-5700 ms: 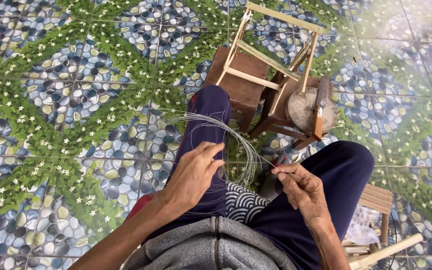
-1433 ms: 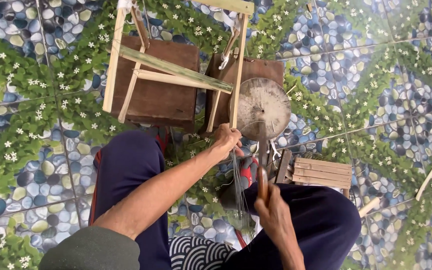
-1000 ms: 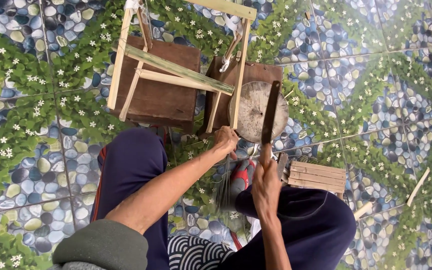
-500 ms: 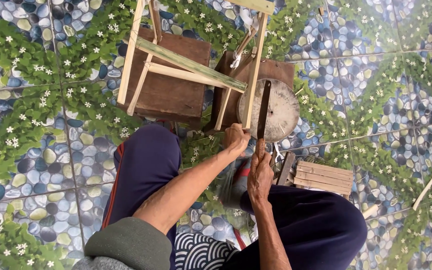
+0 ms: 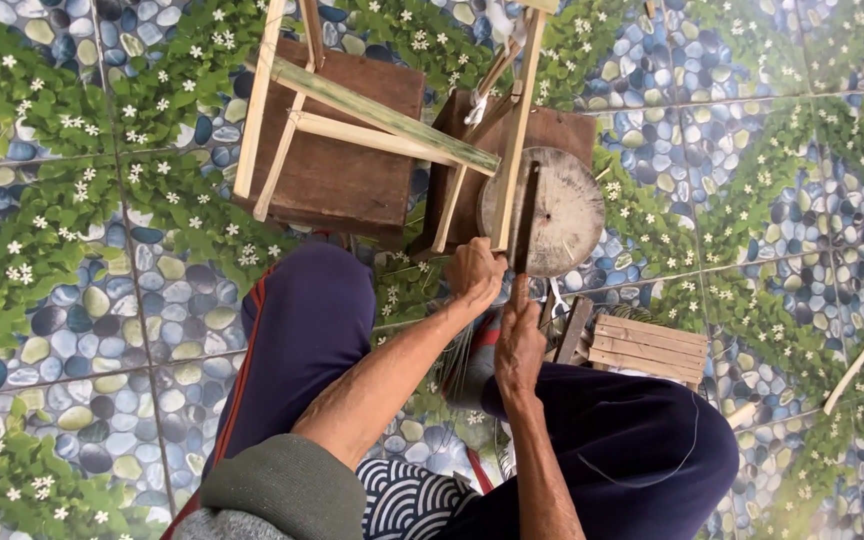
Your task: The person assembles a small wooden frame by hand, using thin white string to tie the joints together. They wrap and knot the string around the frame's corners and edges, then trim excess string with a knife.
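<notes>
At frame centre, the right hand (image 5: pixel 519 345) closes around a dark knife (image 5: pixel 524 218) (blade across the round block (image 5: pixel 548 210)); the left hand (image 5: pixel 474 273) pinches thin strips (image 5: pixel 464 362) beside it.

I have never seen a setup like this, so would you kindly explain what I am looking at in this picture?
This is one view from a camera worn on a seated person's head, looking down past their knees to a tiled floor patterned with pebbles and leaves. The right hand holds a dark blade over a round wooden block. The left hand sits just beside the blade, at the block's edge. A light wooden frame stands on brown wooden stools. A small slatted stool lies to the right.
</notes>
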